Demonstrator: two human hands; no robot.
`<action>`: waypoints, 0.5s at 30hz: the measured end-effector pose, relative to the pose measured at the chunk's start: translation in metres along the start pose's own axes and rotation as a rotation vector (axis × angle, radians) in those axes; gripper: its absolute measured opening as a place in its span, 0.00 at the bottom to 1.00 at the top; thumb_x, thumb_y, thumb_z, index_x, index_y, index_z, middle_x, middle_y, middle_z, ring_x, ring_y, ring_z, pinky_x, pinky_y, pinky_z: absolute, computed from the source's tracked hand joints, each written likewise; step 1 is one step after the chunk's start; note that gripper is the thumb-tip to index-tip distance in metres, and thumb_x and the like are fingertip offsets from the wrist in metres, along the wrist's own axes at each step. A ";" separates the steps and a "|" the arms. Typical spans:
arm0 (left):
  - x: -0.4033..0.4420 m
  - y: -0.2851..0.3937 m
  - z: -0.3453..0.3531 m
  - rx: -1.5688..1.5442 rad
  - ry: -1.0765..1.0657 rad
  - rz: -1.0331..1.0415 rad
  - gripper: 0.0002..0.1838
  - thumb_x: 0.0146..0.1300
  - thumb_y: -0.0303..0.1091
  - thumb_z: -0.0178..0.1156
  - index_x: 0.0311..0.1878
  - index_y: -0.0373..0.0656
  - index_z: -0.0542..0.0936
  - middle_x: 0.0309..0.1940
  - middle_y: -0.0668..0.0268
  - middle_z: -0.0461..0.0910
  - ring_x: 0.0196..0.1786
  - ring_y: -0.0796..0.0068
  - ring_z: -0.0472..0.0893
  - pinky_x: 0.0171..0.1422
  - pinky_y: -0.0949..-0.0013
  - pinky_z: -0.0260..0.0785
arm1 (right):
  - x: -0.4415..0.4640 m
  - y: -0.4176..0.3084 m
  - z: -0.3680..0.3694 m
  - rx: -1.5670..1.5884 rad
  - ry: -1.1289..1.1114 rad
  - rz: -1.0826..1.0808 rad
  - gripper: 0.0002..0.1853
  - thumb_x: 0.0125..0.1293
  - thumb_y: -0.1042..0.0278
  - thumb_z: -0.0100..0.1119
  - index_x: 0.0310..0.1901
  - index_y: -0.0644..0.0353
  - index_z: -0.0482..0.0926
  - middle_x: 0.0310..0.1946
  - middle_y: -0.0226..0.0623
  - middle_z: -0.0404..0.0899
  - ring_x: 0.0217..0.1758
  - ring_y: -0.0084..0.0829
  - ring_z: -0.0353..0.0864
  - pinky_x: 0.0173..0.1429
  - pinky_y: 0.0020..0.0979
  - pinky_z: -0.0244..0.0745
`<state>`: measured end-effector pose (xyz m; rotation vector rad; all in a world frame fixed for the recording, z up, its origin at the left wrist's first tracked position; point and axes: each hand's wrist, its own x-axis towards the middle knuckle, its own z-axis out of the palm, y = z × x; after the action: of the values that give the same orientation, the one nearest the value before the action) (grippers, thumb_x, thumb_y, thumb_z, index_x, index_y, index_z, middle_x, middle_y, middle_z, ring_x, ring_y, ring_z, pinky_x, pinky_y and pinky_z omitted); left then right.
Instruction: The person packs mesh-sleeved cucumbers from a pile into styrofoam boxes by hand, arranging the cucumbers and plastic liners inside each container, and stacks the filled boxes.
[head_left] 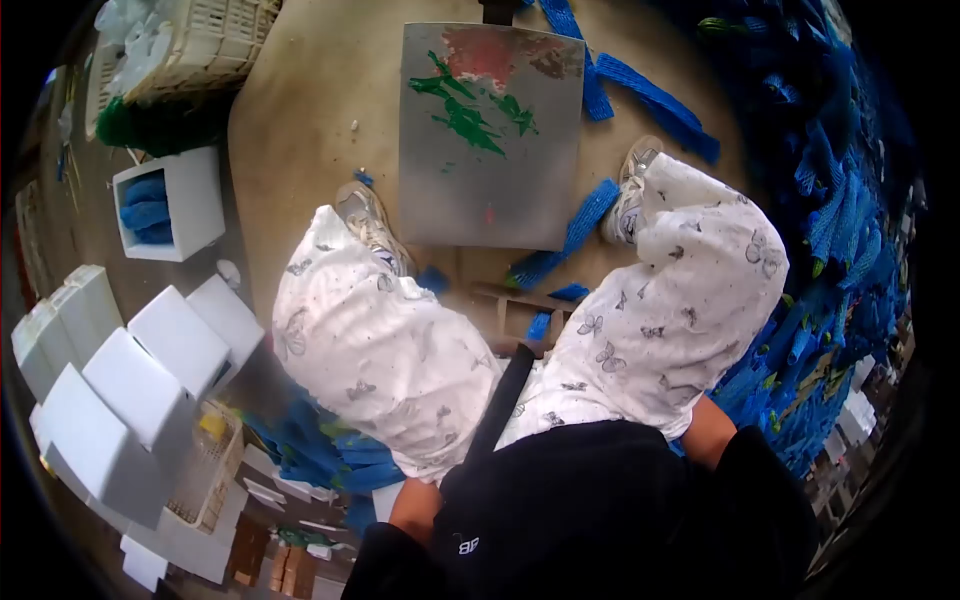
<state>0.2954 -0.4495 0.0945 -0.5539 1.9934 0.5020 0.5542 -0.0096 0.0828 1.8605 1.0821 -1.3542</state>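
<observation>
My left hand shows only as a strip of skin between the black sleeve and my left thigh; its fingers are hidden. On the other side, my right hand disappears beside my right thigh, close to the blue netted pieces, fingers also hidden. What either hand holds, if anything, cannot be seen. Between my feet stands a grey metal plate with green and red paint marks. Blue net strips lie around it on the brown sheet.
A large heap of blue netted pieces with green bits fills the right side. At left are a white foam box holding blue pieces, stacked white boxes, a cream crate and a lower crate. A wooden frame lies between my legs.
</observation>
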 end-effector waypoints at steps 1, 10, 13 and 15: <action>-0.004 0.002 0.003 -0.007 -0.010 0.005 0.23 0.53 0.31 0.64 0.54 0.39 0.75 0.61 0.53 0.67 0.60 0.57 0.69 0.61 0.59 0.64 | -0.002 -0.009 -0.007 -0.018 0.003 -0.013 0.22 0.67 0.57 0.52 0.59 0.58 0.72 0.55 0.36 0.76 0.57 0.32 0.74 0.61 0.33 0.68; 0.022 0.014 0.052 -0.108 -0.058 0.164 0.22 0.53 0.30 0.62 0.54 0.40 0.75 0.59 0.56 0.70 0.58 0.58 0.72 0.60 0.60 0.65 | 0.024 -0.179 -0.112 0.036 0.200 -0.585 0.21 0.71 0.58 0.48 0.62 0.55 0.70 0.58 0.31 0.73 0.61 0.29 0.71 0.64 0.31 0.65; 0.053 0.013 0.049 -0.151 0.009 0.246 0.22 0.53 0.29 0.61 0.54 0.40 0.75 0.59 0.56 0.70 0.57 0.59 0.73 0.59 0.61 0.66 | -0.014 -0.284 -0.183 0.146 0.181 -1.027 0.21 0.73 0.59 0.46 0.64 0.54 0.69 0.59 0.30 0.72 0.62 0.28 0.70 0.65 0.30 0.64; 0.089 0.009 0.027 -0.290 0.220 0.344 0.22 0.53 0.29 0.61 0.54 0.40 0.75 0.58 0.57 0.71 0.57 0.59 0.74 0.59 0.61 0.66 | -0.075 -0.349 -0.203 -0.129 0.337 -1.201 0.20 0.73 0.58 0.46 0.63 0.52 0.70 0.58 0.29 0.73 0.60 0.23 0.71 0.62 0.27 0.65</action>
<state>0.2711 -0.4421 0.0046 -0.4567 2.2552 0.9894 0.3357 0.3112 0.2169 1.3155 2.6283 -1.4557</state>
